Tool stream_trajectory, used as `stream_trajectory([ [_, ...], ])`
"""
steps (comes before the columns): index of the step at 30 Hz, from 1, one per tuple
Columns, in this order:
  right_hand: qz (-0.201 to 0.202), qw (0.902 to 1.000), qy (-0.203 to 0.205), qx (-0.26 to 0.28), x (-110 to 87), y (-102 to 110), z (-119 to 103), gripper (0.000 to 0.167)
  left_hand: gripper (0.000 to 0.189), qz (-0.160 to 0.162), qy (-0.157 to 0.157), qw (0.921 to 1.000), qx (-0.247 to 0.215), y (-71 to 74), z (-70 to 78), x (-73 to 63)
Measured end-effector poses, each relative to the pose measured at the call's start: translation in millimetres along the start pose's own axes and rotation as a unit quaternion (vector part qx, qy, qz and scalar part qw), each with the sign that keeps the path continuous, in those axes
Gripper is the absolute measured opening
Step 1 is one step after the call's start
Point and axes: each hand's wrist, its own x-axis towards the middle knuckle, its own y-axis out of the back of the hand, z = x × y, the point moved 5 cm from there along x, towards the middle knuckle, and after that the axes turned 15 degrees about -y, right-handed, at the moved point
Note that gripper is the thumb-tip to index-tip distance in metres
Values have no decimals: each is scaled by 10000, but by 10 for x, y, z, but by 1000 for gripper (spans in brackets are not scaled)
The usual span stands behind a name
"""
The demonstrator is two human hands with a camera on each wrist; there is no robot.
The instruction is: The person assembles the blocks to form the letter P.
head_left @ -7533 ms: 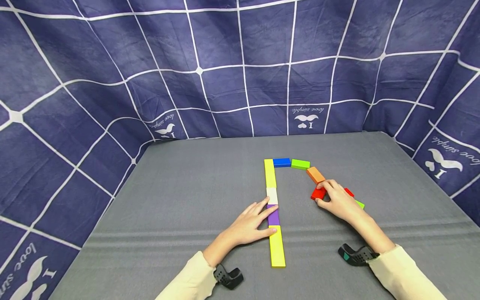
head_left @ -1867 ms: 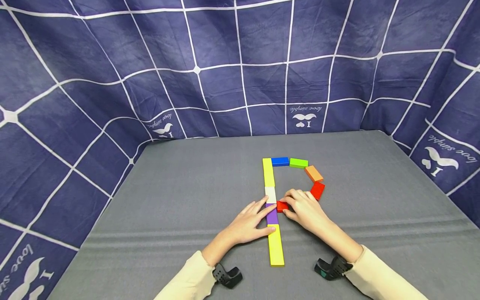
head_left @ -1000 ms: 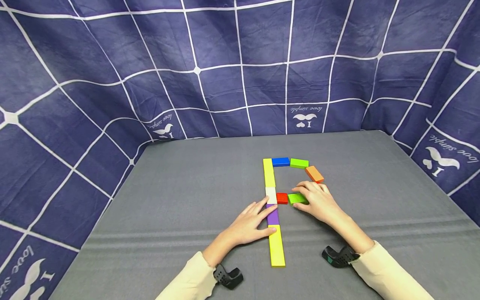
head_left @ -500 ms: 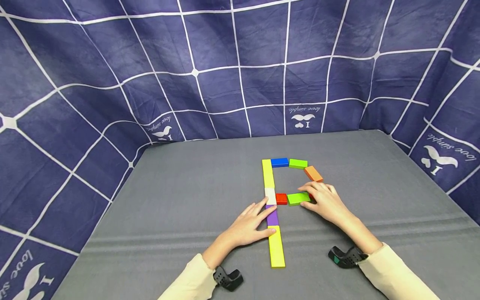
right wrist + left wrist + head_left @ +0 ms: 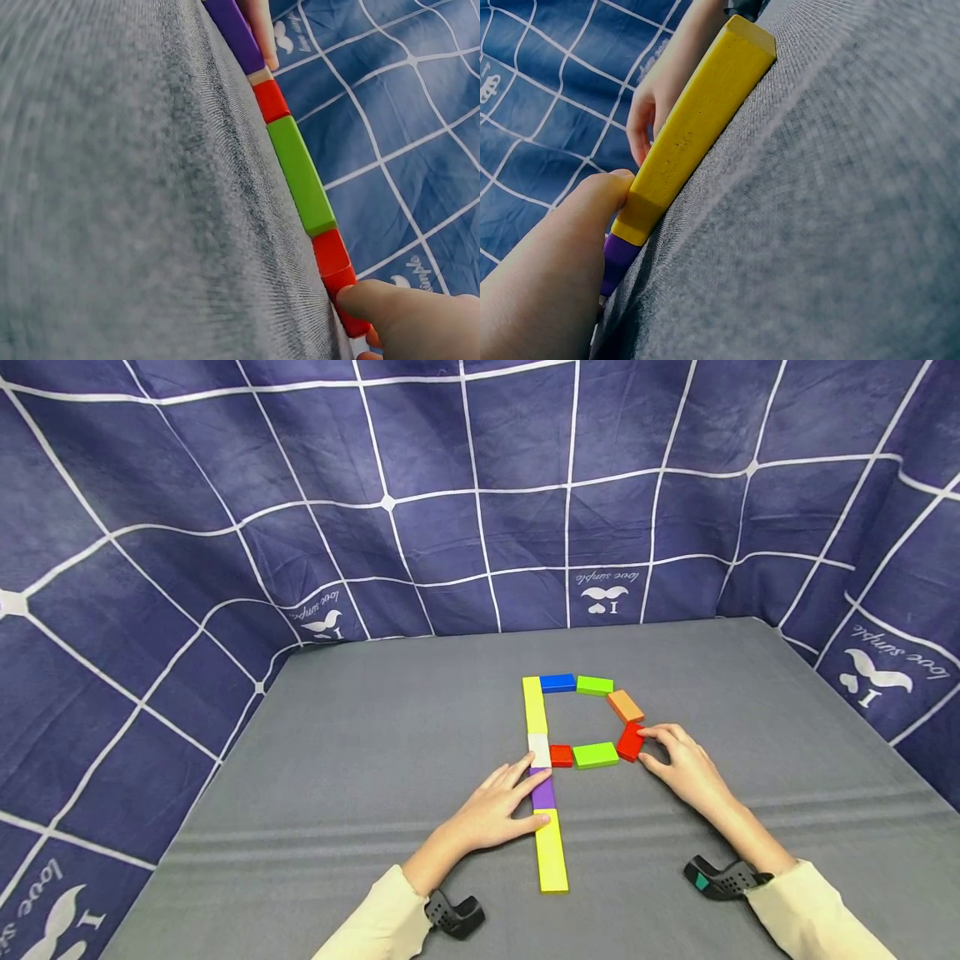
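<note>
In the head view, my left hand (image 5: 487, 817) rests with extended fingers over a column of flat blocks. Its fingertips touch the white block (image 5: 539, 753) and the purple block (image 5: 543, 793), and its thumb lies on the lower yellow block (image 5: 552, 860). My right hand (image 5: 686, 772) pinches the tilted red block (image 5: 630, 741) between thumb and finger at its right side. That red block meets the end of a green block (image 5: 596, 755), which follows a small red block (image 5: 561, 756) beside the white one. In the right wrist view, my thumb (image 5: 375, 304) presses the red block (image 5: 334, 259).
An upper yellow block (image 5: 535, 706) tops the column. From it a blue block (image 5: 558, 683), another green block (image 5: 595, 686) and a slanted orange block (image 5: 625, 706) curve round to the red one. Grey cloth (image 5: 360, 735) covers the table; a blue checked curtain (image 5: 420, 543) surrounds it.
The small red block has shifted from beside the purple block up beside the white one. The lower green block now lies between both red blocks. My right hand moved right; my left stayed.
</note>
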Motion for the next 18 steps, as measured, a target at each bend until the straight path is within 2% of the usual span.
stream_trajectory([
  [9, 117, 9999, 36, -4, 3, -19, 5, 34, 62, -19, 49, 10000, -50, -4, -9, 1],
  [18, 137, 9998, -95, 116, 6, -17, 13, 32, 61, -16, 77, 9998, -160, 3, -10, -20],
])
